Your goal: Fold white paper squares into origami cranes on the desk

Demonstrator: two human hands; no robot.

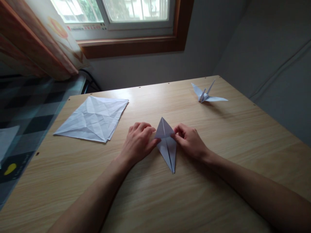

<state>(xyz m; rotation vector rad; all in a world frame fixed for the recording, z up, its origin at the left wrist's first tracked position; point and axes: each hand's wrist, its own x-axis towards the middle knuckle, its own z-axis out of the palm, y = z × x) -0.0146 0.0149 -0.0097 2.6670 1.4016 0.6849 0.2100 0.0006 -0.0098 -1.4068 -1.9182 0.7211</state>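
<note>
- the folded paper (pixel 166 129), a narrow kite shape, lies on the wooden table (pixel 136 204) between the hands, its top tip pointing away and its slit lower end towards the person.
- good work here, i judge, calls for edges lined up along the centre line before any hard press, since a skewed crease is hard to undo.
- light, even pressure at both side corners should stop the layers sliding; too much pull could widen the dark slit or tear the thin paper.
- the right hand (pixel 190 140) pinches the right corner, thumb on top, fingers curled in.
- the left hand (pixel 138 140) lies palm down, thumb on the left edge, its fingers loosely bent beside the paper; whether they grip beneath, i cannot tell.
- both forearms angle in from the near side, wrists low over the table.
</note>
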